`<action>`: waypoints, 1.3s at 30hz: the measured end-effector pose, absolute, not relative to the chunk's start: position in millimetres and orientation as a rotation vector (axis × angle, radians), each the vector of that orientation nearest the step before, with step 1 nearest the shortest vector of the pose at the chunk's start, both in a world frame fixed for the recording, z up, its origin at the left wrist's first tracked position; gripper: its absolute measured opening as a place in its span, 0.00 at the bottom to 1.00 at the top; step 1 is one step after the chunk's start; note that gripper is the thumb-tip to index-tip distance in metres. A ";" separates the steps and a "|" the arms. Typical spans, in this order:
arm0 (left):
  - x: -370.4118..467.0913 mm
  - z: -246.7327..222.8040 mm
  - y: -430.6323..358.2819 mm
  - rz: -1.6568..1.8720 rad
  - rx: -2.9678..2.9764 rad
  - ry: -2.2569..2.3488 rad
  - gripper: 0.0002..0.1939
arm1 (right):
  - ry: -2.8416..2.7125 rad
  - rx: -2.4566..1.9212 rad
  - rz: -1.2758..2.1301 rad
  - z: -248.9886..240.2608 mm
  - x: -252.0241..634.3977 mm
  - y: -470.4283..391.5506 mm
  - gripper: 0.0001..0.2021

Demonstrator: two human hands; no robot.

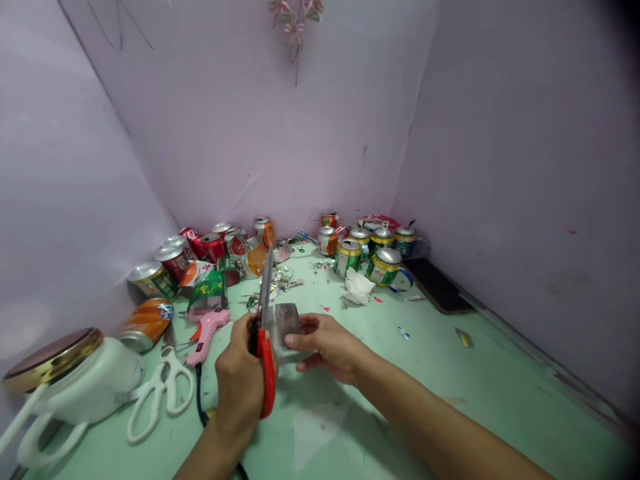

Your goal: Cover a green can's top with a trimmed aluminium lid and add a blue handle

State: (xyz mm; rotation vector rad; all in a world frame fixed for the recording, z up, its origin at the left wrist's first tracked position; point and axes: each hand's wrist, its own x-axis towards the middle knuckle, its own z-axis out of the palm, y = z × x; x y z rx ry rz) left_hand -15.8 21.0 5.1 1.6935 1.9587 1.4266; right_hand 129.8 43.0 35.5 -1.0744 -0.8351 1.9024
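Observation:
My left hand (240,383) is closed around the red and black handles of a pair of scissors (268,373), whose blades point up and away from me. In my right hand (330,347) is a curved piece of silvery metal sheet (286,321), pinched between thumb and fingers. The metal's left edge lies against the scissor blades; whether it sits between them I cannot tell. Left of my left hand lie a pink glue gun (209,333) with a black cord and white-handled scissors (163,385).
Several drink cans (215,247) stand at the back left, and several green and yellow cans (383,265) at the back right. Crumpled tissue (359,287) and metal scraps (285,279) lie between. A white lidded mug (95,380) is at left; a dark phone (440,287) rests by the right wall.

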 end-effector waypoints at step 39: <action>-23.7 0.3 8.3 0.939 2.252 1.751 0.24 | -0.533 -0.565 1.649 50.9 142.6 43.8 0.09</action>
